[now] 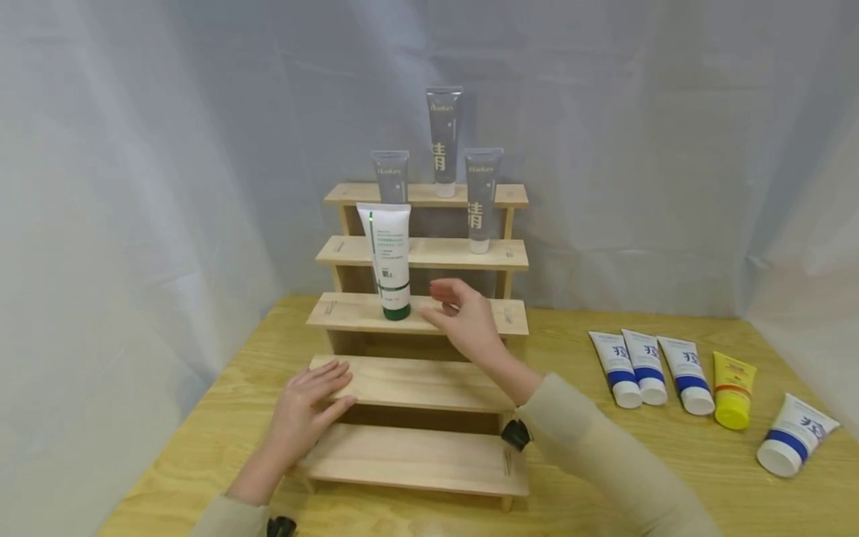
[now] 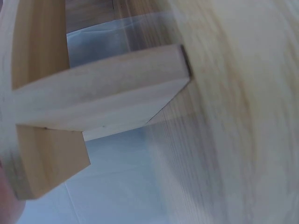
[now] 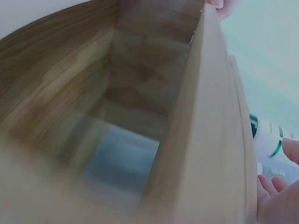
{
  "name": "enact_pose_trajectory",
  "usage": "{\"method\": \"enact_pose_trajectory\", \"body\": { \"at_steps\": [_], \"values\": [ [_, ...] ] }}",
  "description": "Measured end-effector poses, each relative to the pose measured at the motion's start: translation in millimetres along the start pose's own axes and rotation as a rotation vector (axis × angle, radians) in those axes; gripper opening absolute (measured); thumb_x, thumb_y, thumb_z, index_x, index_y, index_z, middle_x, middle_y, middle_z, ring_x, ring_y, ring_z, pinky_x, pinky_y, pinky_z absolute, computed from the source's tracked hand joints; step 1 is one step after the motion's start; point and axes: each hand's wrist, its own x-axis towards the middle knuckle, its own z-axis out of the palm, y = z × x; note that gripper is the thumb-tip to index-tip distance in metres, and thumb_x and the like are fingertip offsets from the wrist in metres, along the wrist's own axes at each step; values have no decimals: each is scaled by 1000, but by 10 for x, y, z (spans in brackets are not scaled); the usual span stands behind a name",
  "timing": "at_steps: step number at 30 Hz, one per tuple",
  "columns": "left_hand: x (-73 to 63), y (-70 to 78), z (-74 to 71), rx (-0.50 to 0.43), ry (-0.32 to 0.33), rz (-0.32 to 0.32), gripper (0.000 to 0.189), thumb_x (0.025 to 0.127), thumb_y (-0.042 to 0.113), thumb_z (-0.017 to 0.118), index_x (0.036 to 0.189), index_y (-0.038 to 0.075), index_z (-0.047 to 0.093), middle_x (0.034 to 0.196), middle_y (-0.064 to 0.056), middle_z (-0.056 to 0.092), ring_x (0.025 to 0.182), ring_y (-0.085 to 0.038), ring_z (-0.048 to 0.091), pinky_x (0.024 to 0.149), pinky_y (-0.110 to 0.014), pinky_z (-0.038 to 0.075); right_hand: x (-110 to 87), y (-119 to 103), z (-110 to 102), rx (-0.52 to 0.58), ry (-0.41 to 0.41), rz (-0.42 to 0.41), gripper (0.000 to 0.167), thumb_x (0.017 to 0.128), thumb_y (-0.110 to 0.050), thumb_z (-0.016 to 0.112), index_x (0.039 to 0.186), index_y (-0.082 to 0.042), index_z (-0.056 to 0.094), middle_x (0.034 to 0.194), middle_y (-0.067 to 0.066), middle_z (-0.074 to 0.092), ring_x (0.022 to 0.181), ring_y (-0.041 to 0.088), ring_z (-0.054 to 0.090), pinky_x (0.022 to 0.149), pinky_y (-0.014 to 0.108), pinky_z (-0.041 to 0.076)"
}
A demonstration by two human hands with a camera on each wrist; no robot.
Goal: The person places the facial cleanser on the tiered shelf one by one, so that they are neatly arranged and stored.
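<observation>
The right hand (image 1: pixel 468 319) has a half-wide grip, thumb and fingers bent softly apart with nothing between them. Just beside its fingertips, on the side toward the left hand, stands a white squeeze tube (image 1: pixel 389 257), upright on its dark green cap; a narrow gap shows between the two. The tube is smooth plastic, round at the cap and pressed flat at the top seam, with a green stripe, a green band and small print. The left hand (image 1: pixel 307 406) rests with fingers stretched on the left end of the second-lowest step, its grip holding nothing.

Both hands are at a stepped stand (image 1: pixel 416 455) of pale wood, five flat planks with square-cut edges and fine grain; the white tube stands on the middle one. On the plank above, to the right, stands a translucent-looking grey tube (image 1: pixel 482 198) on a white cap. A second grey tube (image 1: pixel 392 175) is partly hidden behind the white tube, and a third grey tube (image 1: pixel 444 138) stands on the top plank.

Well apart on the right, on the yellowish wood-grain table (image 1: pixel 557 343), lie four white tubes with blue bands (image 1: pixel 686 371) and a glossy yellow tube (image 1: pixel 733 388). Beyond hangs a creased, pale sheet (image 1: pixel 624 186).
</observation>
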Motion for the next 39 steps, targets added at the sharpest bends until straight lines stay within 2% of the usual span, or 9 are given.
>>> {"method": "enact_pose_trajectory", "body": {
  "at_steps": [11, 16, 18, 21, 25, 28, 34, 37, 39],
  "values": [
    [19, 23, -10, 2, -7, -5, 37, 70, 24, 72, 97, 0, 67, 107, -13, 61, 102, -31, 55, 88, -56, 33, -196, 200, -537, -120, 35, -103, 35, 77, -11, 69, 107, 1, 57, 106, 17, 59, 100, 27, 55, 83, 28, 46],
    [23, 18, -9, -6, -6, -4, 36, 69, 23, 73, 97, 0, 67, 107, -13, 61, 102, -31, 55, 88, -57, 33, -298, 243, -767, -113, 67, -96, 33, 77, -6, 68, 105, 6, 57, 105, 22, 58, 100, 31, 55, 84, 35, 45],
    [21, 13, -6, -6, -4, -1, 36, 69, 24, 73, 97, 1, 67, 107, -13, 61, 102, -31, 55, 88, -57, 33, -323, 320, -868, -101, 63, -102, 34, 78, -10, 68, 106, 6, 57, 106, 21, 58, 101, 31, 54, 86, 37, 44],
    [15, 6, -1, -3, -3, 1, 36, 70, 25, 72, 97, 1, 67, 107, -13, 61, 102, -31, 55, 87, -58, 33, -202, 992, -1059, -175, 89, -125, 38, 79, -25, 68, 110, -7, 58, 108, 10, 59, 102, 24, 54, 86, 33, 44],
    [9, 1, 6, 1, -5, -1, 37, 71, 27, 71, 97, 1, 67, 107, -13, 61, 102, -31, 54, 88, -58, 33, -7, 2134, -1340, -346, 140, -149, 45, 75, -41, 67, 115, -23, 56, 111, -3, 58, 102, 14, 54, 82, 30, 47],
    [4, -1, 5, 6, -5, -3, 36, 71, 26, 71, 97, 1, 67, 108, -12, 61, 103, -31, 54, 88, -57, 33, -29, 2478, -1490, -398, 157, -130, 47, 75, -42, 67, 117, -24, 55, 112, -4, 57, 102, 14, 54, 81, 34, 47],
    [2, -2, 4, 3, -10, -14, 37, 70, 24, 72, 98, 1, 67, 108, -11, 61, 103, -29, 54, 88, -57, 33, -214, 2577, -1734, -509, 202, -65, 45, 73, -44, 68, 113, -24, 57, 106, -7, 59, 96, 8, 54, 77, 30, 49],
    [4, -2, 6, 4, -10, -13, 37, 70, 24, 72, 98, 1, 66, 108, -11, 61, 103, -30, 54, 88, -57, 33, -325, 2467, -1849, -562, 194, -34, 46, 74, -43, 67, 112, -19, 58, 105, -2, 60, 94, 14, 56, 74, 28, 50],
    [4, -2, 8, 6, -8, -10, 37, 70, 25, 72, 98, 1, 66, 108, -12, 61, 103, -30, 54, 88, -57, 33, -420, 2206, -1903, -553, 161, 15, 48, 76, -42, 66, 113, -11, 57, 106, 8, 60, 96, 23, 56, 76, 33, 49]
  ]
}}
